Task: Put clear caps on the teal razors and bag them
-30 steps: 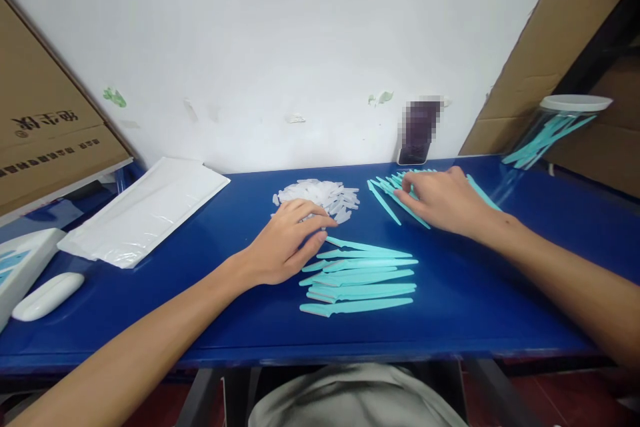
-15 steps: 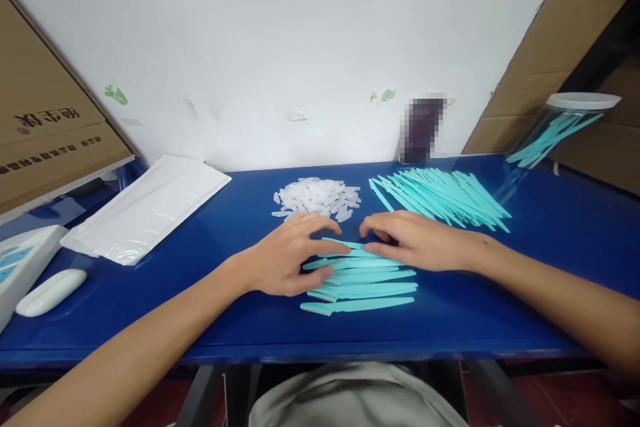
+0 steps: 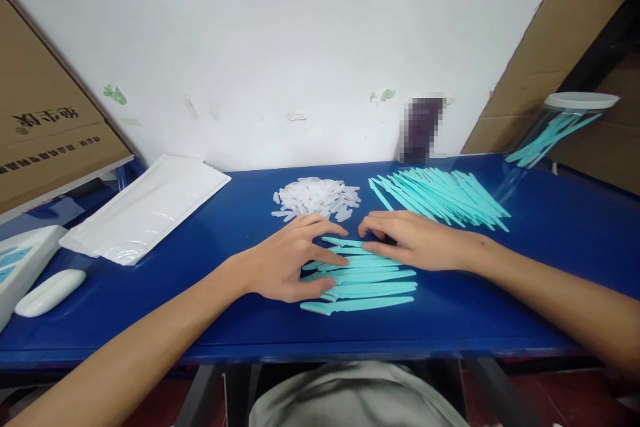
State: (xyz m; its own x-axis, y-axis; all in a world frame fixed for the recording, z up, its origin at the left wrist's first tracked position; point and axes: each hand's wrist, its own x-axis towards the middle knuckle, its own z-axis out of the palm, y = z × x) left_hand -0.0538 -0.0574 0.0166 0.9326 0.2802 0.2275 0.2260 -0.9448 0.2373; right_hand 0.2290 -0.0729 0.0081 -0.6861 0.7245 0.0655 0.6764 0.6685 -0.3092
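Several teal eyebrow razors (image 3: 373, 290) lie side by side in a row in front of me, handles pointing right. My left hand (image 3: 293, 259) rests over their left ends with its fingers spread; the index fingertip and thumb touch razors in the row. At the far right end of the row is my right hand (image 3: 415, 239), thumb tip on a razor's handle. Its fingers are bent but stand apart from the thumb, with nothing gripped. Beyond my left hand lies a heap of small whitish blade caps (image 3: 317, 197). A bigger pile of teal razors (image 3: 445, 197) sits behind my right hand.
A white plastic-wrapped packet (image 3: 155, 207) lies at left, near a white computer mouse-shaped object (image 3: 50, 293). Cardboard (image 3: 55, 107) stands at the left side. A clear jar with a white lid (image 3: 560, 127) holds more razors at right. A white wall backs the blue table (image 3: 210, 327).
My left index finger and thumb have shifted slightly toward me over the row, uncovering the left end of the farthest razor. My right hand has barely moved.
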